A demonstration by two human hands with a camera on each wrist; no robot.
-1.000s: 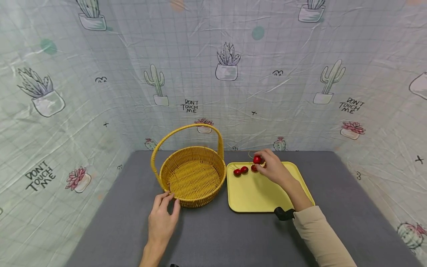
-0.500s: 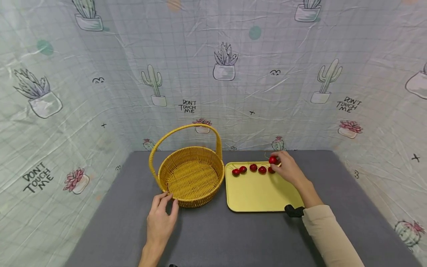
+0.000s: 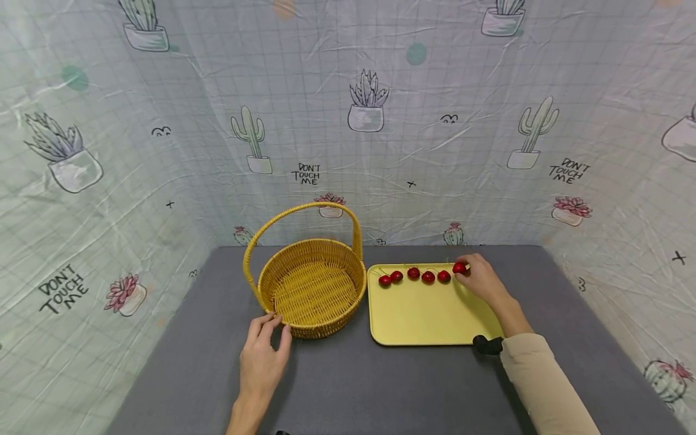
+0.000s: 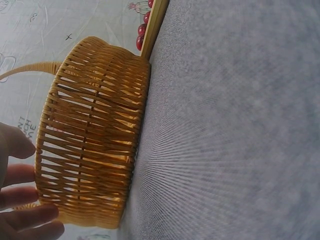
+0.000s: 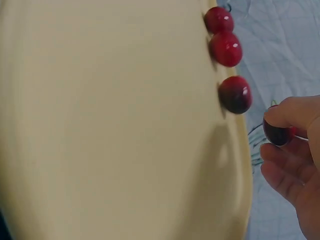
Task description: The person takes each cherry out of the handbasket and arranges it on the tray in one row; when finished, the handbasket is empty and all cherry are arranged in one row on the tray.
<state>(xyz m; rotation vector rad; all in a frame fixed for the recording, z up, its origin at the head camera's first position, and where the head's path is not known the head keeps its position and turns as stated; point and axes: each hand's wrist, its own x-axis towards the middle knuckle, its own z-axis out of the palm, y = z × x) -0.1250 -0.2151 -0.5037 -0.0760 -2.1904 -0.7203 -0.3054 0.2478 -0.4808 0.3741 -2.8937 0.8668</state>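
A red cherry is pinched between the thumb and fingers of my right hand, over the far right part of the yellow tray. The right wrist view shows this held cherry dark on its near side, beyond the tray's rim. Several other cherries lie in a row along the tray's far edge, some with stems showing. To the left stands a yellow wicker basket with a tall handle and a bare woven bottom. My left hand rests its relaxed fingertips at the basket's near left rim.
Basket and tray stand side by side on a grey tabletop. A pale cloth backdrop with printed cacti rises behind the table and along both sides. A black wrist strap piece juts beneath my right wrist near the tray's front right corner.
My right hand has carried the pinched cherry rightward along the tray's far edge and lowered it, uncovering cherries in the row. My left hand has stayed at the basket rim.
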